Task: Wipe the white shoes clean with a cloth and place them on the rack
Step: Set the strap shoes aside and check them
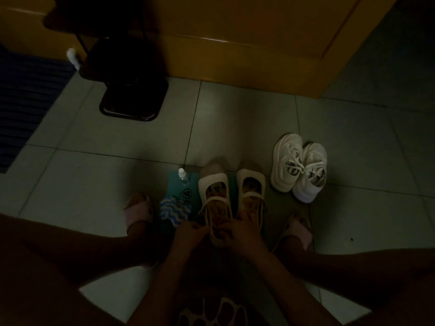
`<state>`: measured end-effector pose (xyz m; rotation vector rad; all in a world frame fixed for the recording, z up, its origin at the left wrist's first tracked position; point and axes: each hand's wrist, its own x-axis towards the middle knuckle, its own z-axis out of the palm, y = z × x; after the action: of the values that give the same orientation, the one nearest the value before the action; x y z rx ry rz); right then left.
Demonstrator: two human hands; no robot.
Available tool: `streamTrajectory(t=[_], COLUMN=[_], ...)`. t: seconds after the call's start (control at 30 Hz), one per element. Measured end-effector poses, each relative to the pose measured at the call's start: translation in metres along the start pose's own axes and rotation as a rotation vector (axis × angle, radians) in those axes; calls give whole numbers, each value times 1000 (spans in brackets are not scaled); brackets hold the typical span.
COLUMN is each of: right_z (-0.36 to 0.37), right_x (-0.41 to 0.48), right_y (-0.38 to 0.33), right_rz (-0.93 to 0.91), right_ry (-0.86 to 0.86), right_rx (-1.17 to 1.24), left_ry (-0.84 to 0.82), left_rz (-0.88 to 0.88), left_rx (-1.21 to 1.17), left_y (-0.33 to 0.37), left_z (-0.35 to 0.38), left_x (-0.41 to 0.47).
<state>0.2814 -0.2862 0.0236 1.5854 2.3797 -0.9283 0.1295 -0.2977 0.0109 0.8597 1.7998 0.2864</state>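
The left strap shoe [213,194], white with a patterned insole, lies on the tiled floor [94,161]. The left grip [188,231] and right grip [240,234] pinch its near heel rim with curled fingers. The right strap shoe [250,189] lies just beside it. Laced white sneakers [299,168] stand farther right. A wavy blue cloth [175,209] lies left.

Your floor tiles [235,128] look smooth with a faint sheen, and the door [235,43] is glossy wood. The sneakers [299,168] are white knit mesh, the strap shoes [213,184] matt white fabric, the cloth [175,209] soft weave, the bottle [183,177] clear plastic.
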Motion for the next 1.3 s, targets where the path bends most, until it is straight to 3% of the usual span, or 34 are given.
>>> streamTrajectory(t=[0.4,0.47,0.53,0.63,0.83,0.97,1.1,1.3], right_z=[10,6,-1,-10,-20,-20,-24,-29], right_x=[-2,-4,-7,-3,-13,-19,-25,-27], right_y=[-5,-6,-7,7,38,41,47,50], right_rz=[69,38,29,178,307,269,291,280], right_ry=[-191,-119,85,331,100,175,242,230], right_rx=[-107,-7,205,480,323,289,482,386], left_ry=[83,80,101,153,159,75,-27,56], left_rz=[31,29,55,143,305,334,307,235], left_rx=[61,81,107,128,10,74,149,147], left_y=[-5,-3,-1,2,39,48,50,54], left_z=[0,-1,-5,-8,10,31,52,66], left_x=[3,2,1,2,-11,-12,-6,-3])
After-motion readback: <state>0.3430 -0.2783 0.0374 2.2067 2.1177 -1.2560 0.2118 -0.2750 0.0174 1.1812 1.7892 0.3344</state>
